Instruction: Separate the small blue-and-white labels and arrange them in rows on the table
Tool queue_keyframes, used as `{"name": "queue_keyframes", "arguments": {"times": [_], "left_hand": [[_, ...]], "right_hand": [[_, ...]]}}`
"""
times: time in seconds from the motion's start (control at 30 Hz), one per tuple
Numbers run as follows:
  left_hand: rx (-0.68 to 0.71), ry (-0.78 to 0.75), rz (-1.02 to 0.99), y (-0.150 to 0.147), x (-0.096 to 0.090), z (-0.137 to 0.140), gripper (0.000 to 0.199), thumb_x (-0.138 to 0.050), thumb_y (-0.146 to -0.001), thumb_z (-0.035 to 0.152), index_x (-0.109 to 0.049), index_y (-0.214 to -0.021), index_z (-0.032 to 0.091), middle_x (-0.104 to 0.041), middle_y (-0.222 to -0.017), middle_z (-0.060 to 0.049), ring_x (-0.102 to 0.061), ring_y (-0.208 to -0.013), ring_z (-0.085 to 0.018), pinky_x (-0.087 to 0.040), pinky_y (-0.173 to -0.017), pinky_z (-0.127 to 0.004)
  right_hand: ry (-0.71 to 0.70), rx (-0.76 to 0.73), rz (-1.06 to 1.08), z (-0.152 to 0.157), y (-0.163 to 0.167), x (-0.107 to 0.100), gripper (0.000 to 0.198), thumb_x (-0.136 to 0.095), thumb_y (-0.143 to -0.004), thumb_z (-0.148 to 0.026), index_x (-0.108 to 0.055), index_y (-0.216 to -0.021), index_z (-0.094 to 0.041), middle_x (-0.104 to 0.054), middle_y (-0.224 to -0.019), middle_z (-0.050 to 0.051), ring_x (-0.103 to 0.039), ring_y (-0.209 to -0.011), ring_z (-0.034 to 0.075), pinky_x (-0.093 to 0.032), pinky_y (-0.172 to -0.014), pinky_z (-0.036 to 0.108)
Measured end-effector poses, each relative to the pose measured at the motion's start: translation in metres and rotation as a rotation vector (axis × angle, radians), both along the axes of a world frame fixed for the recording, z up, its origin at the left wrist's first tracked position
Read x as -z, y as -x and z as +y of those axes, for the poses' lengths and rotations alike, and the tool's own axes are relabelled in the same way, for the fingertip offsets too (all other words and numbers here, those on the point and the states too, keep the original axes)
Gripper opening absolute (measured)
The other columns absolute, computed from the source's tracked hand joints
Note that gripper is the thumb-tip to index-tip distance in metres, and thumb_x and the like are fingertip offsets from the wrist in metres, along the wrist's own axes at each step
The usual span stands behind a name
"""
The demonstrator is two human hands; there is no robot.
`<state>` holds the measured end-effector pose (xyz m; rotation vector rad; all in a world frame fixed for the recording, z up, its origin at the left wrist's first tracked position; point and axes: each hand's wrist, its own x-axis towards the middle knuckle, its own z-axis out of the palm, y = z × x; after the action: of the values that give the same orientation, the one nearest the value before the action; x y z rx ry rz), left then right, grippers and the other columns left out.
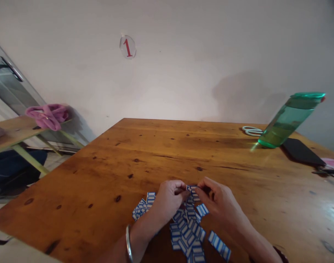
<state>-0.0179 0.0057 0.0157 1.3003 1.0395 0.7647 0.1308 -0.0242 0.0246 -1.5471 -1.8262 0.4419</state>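
Both hands meet over the near part of the wooden table (158,157). My left hand (168,202) pinches one end of a small blue-and-white striped piece (193,189), its thumb and forefinger closed. At the other end, the thumb and forefinger of my right hand (220,199) pinch too. Below them lies a loose heap of similar striped pieces (186,233), partly under my left hand. A smaller cluster of striped pieces (141,209) sits left of my left wrist, partly hidden by the forearm. One separate striped strip (219,245) lies below my right hand.
A tilted-looking green bottle (290,120) stands at the back right, beside a white coiled cable (251,130) and a dark flat object (302,151). To the left, a pink cloth item (49,115) rests on a separate bench (16,133). A wall rises behind the table.
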Motion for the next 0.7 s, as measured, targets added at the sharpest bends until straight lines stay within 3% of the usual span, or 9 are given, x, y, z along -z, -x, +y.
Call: {"name": "queue_keyframes", "arguments": {"times": [0.23,0.5,0.7], "left_hand": [[-0.048,0.083,-0.131,-0.0019,-0.0017,0.0007,0.027,-0.07,-0.056,0.039,-0.057,-0.06,0.016,-0.057,-0.055,0.001,-0.057,-0.051,-0.014,-0.045,-0.047,-0.025],[-0.044,0.111,-0.191,-0.005,0.001,-0.0013,0.023,-0.07,-0.057,0.035,-0.058,-0.06,0.016,-0.058,-0.055,0.002,-0.058,-0.051,-0.013,-0.046,-0.048,-0.024],[-0.016,0.111,-0.208,-0.0045,-0.0001,-0.0026,0.029,-0.071,-0.056,0.042,-0.059,-0.061,0.016,-0.059,-0.054,0.002,-0.057,-0.05,-0.013,-0.048,-0.051,-0.025]], "right_hand": [[0.024,0.109,0.201,0.0003,0.0047,0.004,0.023,-0.049,-0.077,-0.033,-0.048,-0.059,-0.02,-0.046,-0.049,-0.004,-0.042,-0.045,0.01,-0.032,-0.042,0.021],[0.089,0.113,0.366,0.0027,0.0091,0.0072,0.022,-0.051,-0.076,-0.035,-0.047,-0.06,-0.02,-0.05,-0.053,-0.003,-0.047,-0.049,0.012,-0.037,-0.045,0.023],[0.083,0.127,0.447,0.0022,0.0098,0.0068,0.022,-0.053,-0.073,-0.035,-0.047,-0.058,-0.02,-0.049,-0.051,-0.003,-0.047,-0.048,0.012,-0.038,-0.043,0.022]]}}
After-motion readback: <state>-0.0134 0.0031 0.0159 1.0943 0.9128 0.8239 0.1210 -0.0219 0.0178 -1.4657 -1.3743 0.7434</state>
